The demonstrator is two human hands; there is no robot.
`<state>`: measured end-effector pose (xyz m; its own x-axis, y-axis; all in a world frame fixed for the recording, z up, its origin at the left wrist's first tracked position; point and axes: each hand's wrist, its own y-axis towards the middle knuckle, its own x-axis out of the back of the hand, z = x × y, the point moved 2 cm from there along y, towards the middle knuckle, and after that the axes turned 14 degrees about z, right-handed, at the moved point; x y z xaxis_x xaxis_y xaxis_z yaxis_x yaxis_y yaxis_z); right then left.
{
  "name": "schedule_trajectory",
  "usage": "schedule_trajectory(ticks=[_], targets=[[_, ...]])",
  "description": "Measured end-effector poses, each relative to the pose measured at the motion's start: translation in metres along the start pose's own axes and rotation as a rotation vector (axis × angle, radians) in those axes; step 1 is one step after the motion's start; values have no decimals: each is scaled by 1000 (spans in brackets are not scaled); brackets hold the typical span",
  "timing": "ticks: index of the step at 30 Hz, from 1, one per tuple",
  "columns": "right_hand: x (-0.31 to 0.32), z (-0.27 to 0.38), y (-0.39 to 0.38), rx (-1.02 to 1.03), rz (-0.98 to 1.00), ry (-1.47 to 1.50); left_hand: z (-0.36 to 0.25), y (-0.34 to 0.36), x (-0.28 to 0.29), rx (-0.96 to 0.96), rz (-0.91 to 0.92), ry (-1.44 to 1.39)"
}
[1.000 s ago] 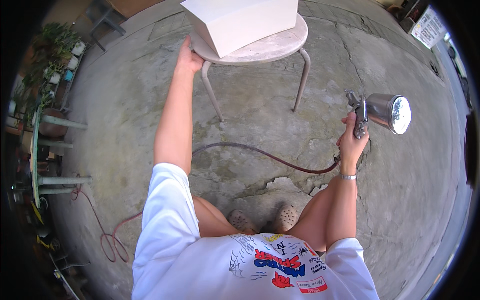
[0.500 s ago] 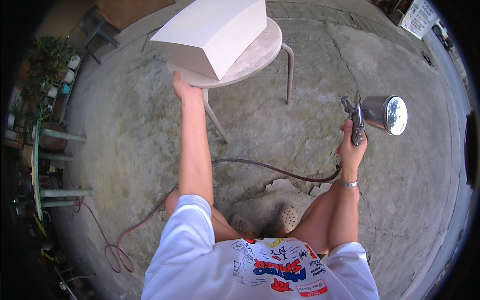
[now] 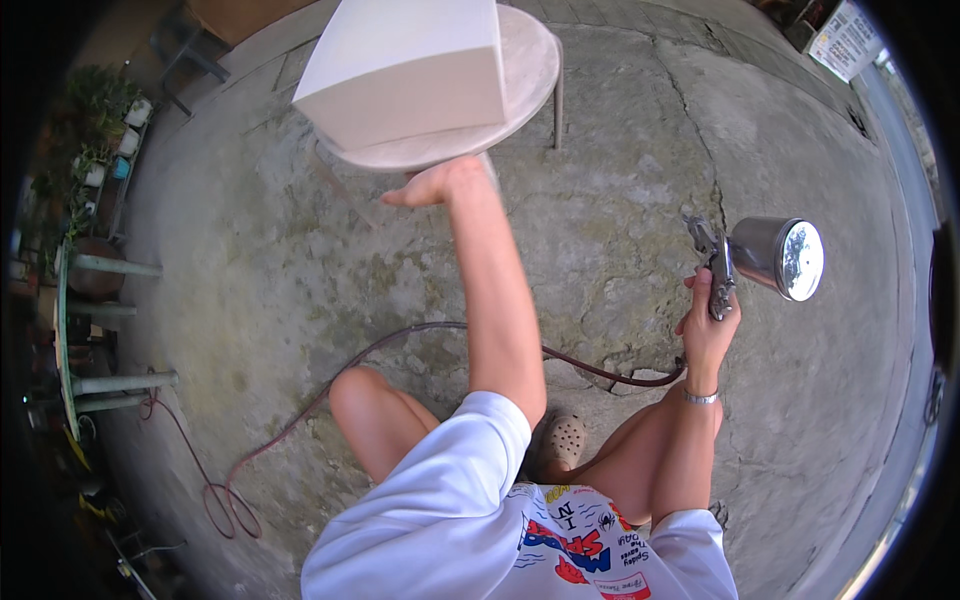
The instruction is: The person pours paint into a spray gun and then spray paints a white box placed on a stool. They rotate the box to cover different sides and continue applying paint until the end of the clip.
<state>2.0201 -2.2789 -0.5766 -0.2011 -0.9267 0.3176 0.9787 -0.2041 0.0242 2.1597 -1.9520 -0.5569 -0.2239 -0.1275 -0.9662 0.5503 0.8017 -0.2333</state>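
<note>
A white box-like piece sits on a round pale stool seat, whose legs stand on concrete. My left hand is at the near underside of the seat, beside a leg, with fingers stretched out leftward and slightly blurred; whether it touches the seat is unclear. My right hand grips a metal spray gun with a large silver cup on its side, held out over the floor at right. A dark red hose runs from the gun's handle across the concrete.
A green table with round legs stands at left, with potted plants behind it and a grey chair at back left. A printed sign board stands at back right. Loose hose loops lie at lower left, and the concrete is cracked.
The stool seat and white piece have turned, showing another face. My left hand has moved rightward along the rim and its fingers have loosened. The spray gun has moved slightly down.
</note>
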Motion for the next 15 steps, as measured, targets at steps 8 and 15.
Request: schedule_trajectory(ticks=[8,15], targets=[[-18,7,1,16,80,-37,33,-8,4,118,164,117],[-25,8,0,57,116,-63,-74,45,89,39,63,781]])
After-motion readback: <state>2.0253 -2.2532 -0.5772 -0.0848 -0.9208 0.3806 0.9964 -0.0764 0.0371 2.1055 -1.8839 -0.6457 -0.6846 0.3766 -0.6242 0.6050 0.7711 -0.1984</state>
